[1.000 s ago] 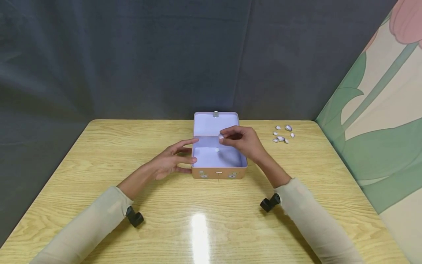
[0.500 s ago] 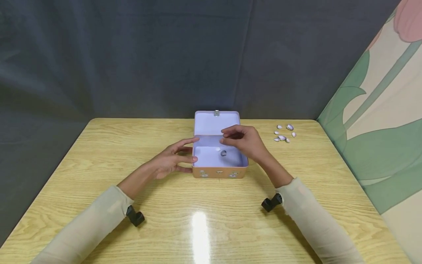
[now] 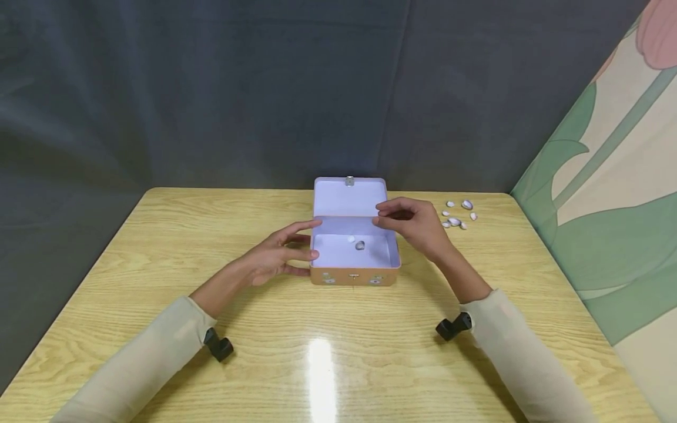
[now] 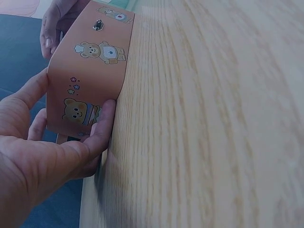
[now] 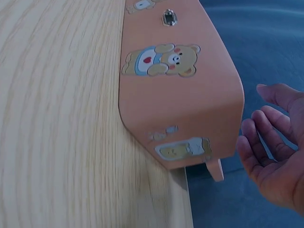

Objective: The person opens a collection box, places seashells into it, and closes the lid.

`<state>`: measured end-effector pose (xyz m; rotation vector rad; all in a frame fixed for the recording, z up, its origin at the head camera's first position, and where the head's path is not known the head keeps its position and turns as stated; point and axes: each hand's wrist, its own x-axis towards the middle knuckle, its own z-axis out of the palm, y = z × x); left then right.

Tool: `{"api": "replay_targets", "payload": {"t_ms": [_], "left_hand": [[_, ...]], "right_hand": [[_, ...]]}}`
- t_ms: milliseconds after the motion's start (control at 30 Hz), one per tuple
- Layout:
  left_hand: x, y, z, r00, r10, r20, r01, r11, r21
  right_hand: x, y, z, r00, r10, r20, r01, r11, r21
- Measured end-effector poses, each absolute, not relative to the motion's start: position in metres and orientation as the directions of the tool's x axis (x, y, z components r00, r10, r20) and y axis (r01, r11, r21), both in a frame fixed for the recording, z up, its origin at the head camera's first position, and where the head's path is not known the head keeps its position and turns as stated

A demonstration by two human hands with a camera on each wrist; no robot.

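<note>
I have my left hand (image 3: 275, 255) at the left end of the open box (image 3: 353, 258), in the middle of the head view. Its fingers are lightly curved, with the thumb on the near corner and the fingertips (image 3: 312, 224) against the far left edge; the left wrist view shows the thumb (image 4: 102, 126) pressed to the orange wall with its bear stickers. I judge that this brace should stay gentle and low on the wall, so the box neither slides nor tips on the tabletop (image 3: 158, 264).

Inside the box lie two shells (image 3: 356, 242), one pale and one darker, near the middle of the floor. The lid (image 3: 349, 197) stands open behind them.

My right hand (image 3: 415, 223) hovers over the right rim of the box. Its fingers are loosely curled, thumb and fingertips close together, and I can see nothing pinched between them. To do this well, I'd carry one shell at a time and let go low over the floor of the box.

In the upper right of the tabletop sits the loose pile of shells (image 3: 458, 214), about eight, though some are too small to count surely. One box, two hands.
</note>
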<state>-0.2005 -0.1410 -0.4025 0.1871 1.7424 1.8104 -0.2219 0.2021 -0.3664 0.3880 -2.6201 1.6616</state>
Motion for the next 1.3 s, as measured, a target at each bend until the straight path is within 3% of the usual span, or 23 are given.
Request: {"api": "replay_targets", "payload": {"t_ms": [1300], "left_hand": [[-0.203,-0.141,-0.407,-0.807,0.501,-0.312,-0.334,0.048,0.941]], "right_hand": [[-0.211,0.278,-0.381,-0.984,-0.073,0.162,-0.177,0.478,-0.860]]}}
